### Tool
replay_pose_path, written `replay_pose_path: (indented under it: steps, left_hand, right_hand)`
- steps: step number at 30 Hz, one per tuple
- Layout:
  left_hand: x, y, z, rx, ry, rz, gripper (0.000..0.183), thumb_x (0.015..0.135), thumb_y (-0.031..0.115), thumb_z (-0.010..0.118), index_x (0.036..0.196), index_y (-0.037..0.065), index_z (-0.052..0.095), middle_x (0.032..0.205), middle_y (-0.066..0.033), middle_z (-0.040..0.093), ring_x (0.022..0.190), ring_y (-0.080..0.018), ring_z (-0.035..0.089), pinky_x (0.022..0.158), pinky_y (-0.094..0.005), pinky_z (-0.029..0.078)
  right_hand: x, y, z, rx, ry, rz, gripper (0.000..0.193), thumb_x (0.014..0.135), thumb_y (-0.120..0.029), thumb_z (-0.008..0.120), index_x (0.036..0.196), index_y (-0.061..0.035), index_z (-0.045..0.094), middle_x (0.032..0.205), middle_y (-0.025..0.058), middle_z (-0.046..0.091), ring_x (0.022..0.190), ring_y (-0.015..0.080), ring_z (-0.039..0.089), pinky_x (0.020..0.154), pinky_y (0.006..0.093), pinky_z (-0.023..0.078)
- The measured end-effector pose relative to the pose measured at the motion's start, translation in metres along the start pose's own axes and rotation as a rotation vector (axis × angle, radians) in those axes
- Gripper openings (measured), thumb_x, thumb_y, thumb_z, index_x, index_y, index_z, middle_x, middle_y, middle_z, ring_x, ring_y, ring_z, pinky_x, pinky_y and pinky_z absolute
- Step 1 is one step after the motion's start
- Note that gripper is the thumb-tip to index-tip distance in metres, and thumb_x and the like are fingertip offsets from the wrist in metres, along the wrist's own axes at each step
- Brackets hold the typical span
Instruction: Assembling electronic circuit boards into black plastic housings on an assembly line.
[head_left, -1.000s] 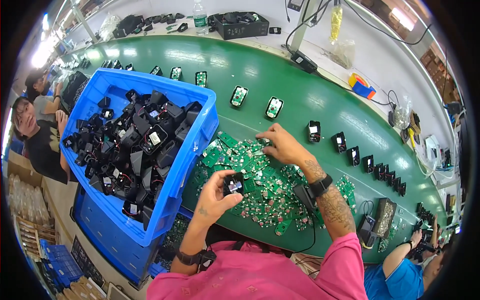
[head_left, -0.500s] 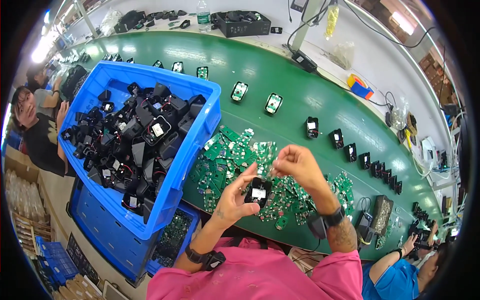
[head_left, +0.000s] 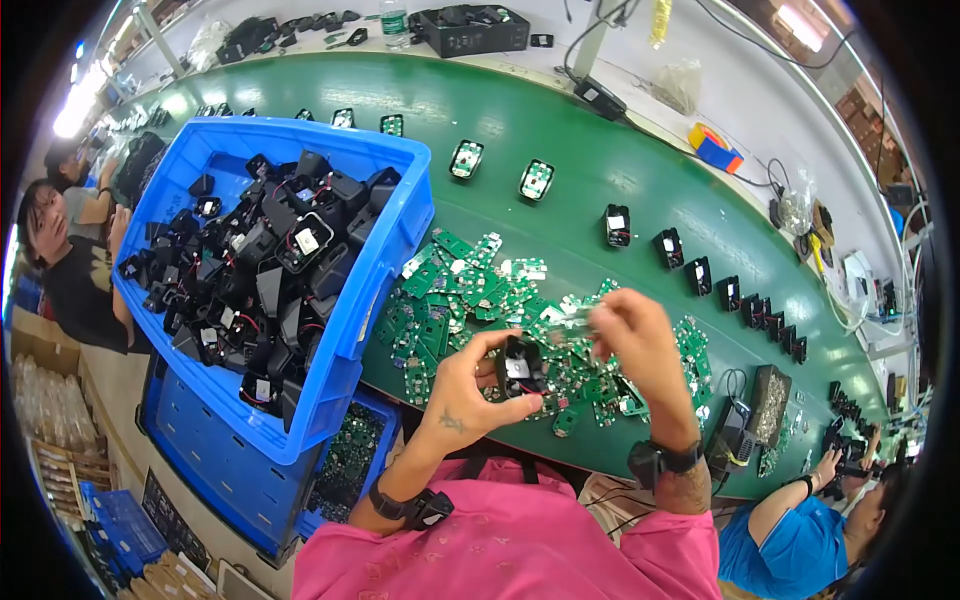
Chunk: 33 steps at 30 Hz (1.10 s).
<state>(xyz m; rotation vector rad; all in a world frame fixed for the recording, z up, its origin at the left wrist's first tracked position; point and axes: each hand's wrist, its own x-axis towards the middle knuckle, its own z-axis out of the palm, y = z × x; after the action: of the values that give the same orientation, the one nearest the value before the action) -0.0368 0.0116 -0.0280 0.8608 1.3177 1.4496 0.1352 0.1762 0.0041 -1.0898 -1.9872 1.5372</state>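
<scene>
My left hand (head_left: 462,400) grips an open black plastic housing (head_left: 518,370) from the side, its cavity facing up with a white piece and thin wires inside. Just to the right and a little higher, my right hand (head_left: 640,340) is closed in a pinch. At its fingertips is a thin greenish circuit board (head_left: 573,328), smeared by motion and apart from the housing. Beneath both hands spreads a loose heap of green circuit boards (head_left: 432,330) on the green table.
A large blue crate (head_left: 420,190) full of black housings stands on the left. Housings with boards (head_left: 536,180) and other open housings (head_left: 618,226) form a curved row across the table. A small power supply box (head_left: 735,440) sits at right. Co-workers (head_left: 790,545) are on both sides.
My right hand has moved right, away from the housing, with the board at its fingers. My left hand has tilted the housing and shifted it slightly up. The whole view has shifted a little.
</scene>
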Motion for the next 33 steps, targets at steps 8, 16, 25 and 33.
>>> replay_pose_path:
  steps: [8, 16, 25, 33]
  left_hand:
    - [-0.003, 0.002, -0.003, 0.152, -0.038, 0.003, 0.075, 0.063, 0.011, 0.088, 0.128, 0.001, 0.052, 0.115, -0.0086, 0.066, 0.099, -0.0157, 0.067, 0.085, -0.0301, 0.056]
    - [-0.012, 0.007, 0.005, 0.488, -0.084, 0.279, 0.068, 0.072, 0.02, 0.081, 0.135, 0.009, 0.057, 0.109, -0.0149, 0.063, 0.091, -0.0231, 0.067, 0.08, -0.035, 0.055]
    - [-0.006, 0.009, 0.025, 0.757, -0.006, 0.378, 0.021, 0.087, 0.022, 0.067, 0.107, 0.016, 0.062, 0.13, -0.0238, 0.042, 0.086, -0.0428, 0.063, 0.075, -0.0498, 0.055]
    - [0.002, 0.006, 0.042, 0.808, -0.045, 0.367, 0.016, 0.088, 0.021, 0.067, 0.101, 0.013, 0.063, 0.133, -0.0216, 0.041, 0.091, -0.0415, 0.063, 0.077, -0.0474, 0.054]
  right_hand:
    - [-0.048, 0.015, 0.034, 0.731, -0.345, 0.099, 0.017, 0.099, -0.02, 0.06, 0.099, -0.003, 0.056, 0.108, 0.0194, 0.067, 0.076, 0.0209, 0.07, 0.066, 0.028, 0.06]
    - [-0.048, 0.015, 0.05, 1.031, 0.024, 0.262, 0.014, 0.101, -0.019, 0.055, 0.099, -0.0054, 0.057, 0.09, 0.0082, 0.067, 0.073, 0.0132, 0.065, 0.064, 0.0273, 0.055]
    - [-0.067, 0.041, 0.058, 1.492, -0.284, 0.432, 0.026, 0.102, -0.026, 0.041, 0.096, -0.0088, 0.058, 0.062, -0.0024, 0.044, 0.047, 0.0098, 0.037, 0.054, 0.0264, 0.035]
    - [-0.076, 0.04, 0.057, 1.473, -0.201, 0.53, 0.041, 0.103, -0.033, 0.036, 0.078, -0.0084, 0.056, 0.056, -0.001, 0.044, 0.042, 0.0111, 0.036, 0.059, 0.0272, 0.035]
